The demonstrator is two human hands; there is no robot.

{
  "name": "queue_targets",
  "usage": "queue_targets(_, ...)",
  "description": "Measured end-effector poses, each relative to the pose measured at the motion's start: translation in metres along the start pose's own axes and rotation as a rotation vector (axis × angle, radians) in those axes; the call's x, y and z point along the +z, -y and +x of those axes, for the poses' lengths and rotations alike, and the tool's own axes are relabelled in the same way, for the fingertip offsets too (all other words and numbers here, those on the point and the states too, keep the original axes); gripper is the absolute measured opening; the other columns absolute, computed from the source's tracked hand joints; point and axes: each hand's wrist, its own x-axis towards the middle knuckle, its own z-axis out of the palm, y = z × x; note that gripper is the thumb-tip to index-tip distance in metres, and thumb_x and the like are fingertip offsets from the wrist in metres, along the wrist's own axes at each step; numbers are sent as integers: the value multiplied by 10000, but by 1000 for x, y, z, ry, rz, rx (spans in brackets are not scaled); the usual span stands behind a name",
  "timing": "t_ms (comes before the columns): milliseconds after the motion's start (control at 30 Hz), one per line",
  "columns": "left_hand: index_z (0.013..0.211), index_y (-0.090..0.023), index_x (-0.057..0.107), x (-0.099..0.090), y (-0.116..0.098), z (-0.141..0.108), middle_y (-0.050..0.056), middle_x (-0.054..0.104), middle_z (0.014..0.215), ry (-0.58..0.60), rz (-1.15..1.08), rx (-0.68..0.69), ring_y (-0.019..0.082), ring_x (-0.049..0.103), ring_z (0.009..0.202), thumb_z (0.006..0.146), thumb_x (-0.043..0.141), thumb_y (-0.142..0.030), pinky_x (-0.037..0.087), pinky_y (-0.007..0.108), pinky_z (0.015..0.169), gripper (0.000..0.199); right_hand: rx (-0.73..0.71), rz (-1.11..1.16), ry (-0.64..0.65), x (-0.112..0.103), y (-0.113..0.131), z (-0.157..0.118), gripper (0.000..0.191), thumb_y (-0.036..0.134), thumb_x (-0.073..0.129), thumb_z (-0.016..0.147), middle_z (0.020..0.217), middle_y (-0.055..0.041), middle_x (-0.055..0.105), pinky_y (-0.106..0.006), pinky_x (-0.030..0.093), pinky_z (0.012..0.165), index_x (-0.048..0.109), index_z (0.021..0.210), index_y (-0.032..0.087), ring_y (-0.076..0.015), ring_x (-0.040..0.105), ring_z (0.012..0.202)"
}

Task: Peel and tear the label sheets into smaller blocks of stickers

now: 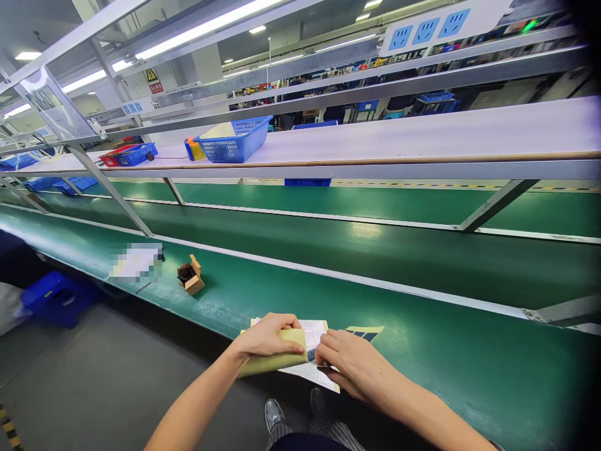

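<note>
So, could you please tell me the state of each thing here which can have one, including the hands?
Left hand: closed on the yellow sheet
Right hand: fingers curled; what they grip is unclear
Yellow sheet: bent over
White printed sheet: partly covered
Cardboard box: open, flap up, black item inside
Blue basket: upright, something pale inside
Strip light: lit
Blue stool: upright

Blue basket (pixel 230 150); blue stool (pixel 56 294)
</note>
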Motion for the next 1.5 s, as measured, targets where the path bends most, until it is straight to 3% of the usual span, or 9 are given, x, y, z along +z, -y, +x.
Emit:
queue_targets(133, 959, -225, 623, 24, 22, 1, -26, 657, 882, -81, 444, 193, 160, 570, 833, 883, 634, -311, 371, 262, 710, 116, 9, -198, -106, 52, -7, -12, 131, 77, 580, 844, 852, -24, 645, -351, 388, 683, 568, 878, 204, -218, 573, 792)
queue_targets(300, 986, -195, 590, 111, 117, 11, 43, 672, 986, -252, 895, 497, 206, 567, 920, 1002, 427, -245, 383, 346, 794, 172, 69, -251, -97, 153, -9, -37, 179, 34, 559, 840, 889, -53, 670, -389, 453, 755, 607, 952, 165, -240, 605, 801)
queue_targets(467, 844, -177, 600, 202, 208, 14, 20, 671, 859, -261, 913, 378, 194, 585, 795, 931, 595, -247, 408, 321, 710, 111, 138, -249, 21, 260, -7, -68, 258, -6, 583, 755, 924, -88, 726, -391, 524, 775, 668, 941, 151, -262, 668, 846)
queue_targets(600, 899, -149, 620, 237, 246, 4, 44, 681, 879, -306, 888, 202, 222, 606, 802, 869, 660, -167, 449, 341, 722, 53, 195, -206, 144, 308, -4, -84, 392, 127, 716, 679, 1052, -135, 730, -425, 554, 822, 680, 1068, 149, -319, 672, 972)
queue_targets(733, 1046, -169, 618, 248, 266, -2, 55, 685, 1044, -320, 825, 101, 230, 623, 907, 871, 626, -128, 491, 368, 818, 180, 221, -129, 221, 325, -5, -82, 629, 239, 758, 654, 1224, -160, 674, -437, 541, 916, 605, 1254, 131, -338, 631, 1090)
queue_targets(967, 1204, -170, 593, 246, 277, 12, 98, 610, 1320, -327, 744, 3, 260, 598, 1131, 911, 537, -120, 501, 419, 966, 303, 304, -52, 267, 336, -11, -58, 609, 137, 562, 768, 1330, -148, 614, -460, 541, 940, 503, 1374, 167, -335, 589, 1178)
queue_targets(1233, 1178, -189, 614, 240, 276, 8, 60, 619, 1332, -327, 659, -112, 243, 574, 1195, 871, 490, -41, 489, 407, 1030, 363, 370, -15, 349, 332, -11, -49, 641, 124, 550, 750, 1360, -172, 589, -505, 498, 1001, 502, 1389, 122, -367, 538, 1236)
queue_targets(1367, 1316, -138, 517, 227, 278, -3, 126, 510, 1453, -339, 649, -160, 285, 513, 1271, 815, 511, -50, 436, 459, 1087, 509, 401, 3, 355, 320, -13, -46, 607, 80, 506, 786, 1370, -169, 580, -486, 515, 974, 513, 1387, 164, -340, 564, 1204)
queue_targets(1500, 1423, -51, 360, 198, 284, -5, 231, 278, 1576, -295, 669, -145, 352, 357, 1401, 796, 554, -139, 349, 547, 1134, 663, 398, 25, 381, 310, -16, -43, 592, 89, 514, 810, 1377, -155, 577, -470, 510, 990, 517, 1395, 185, -334, 561, 1213)
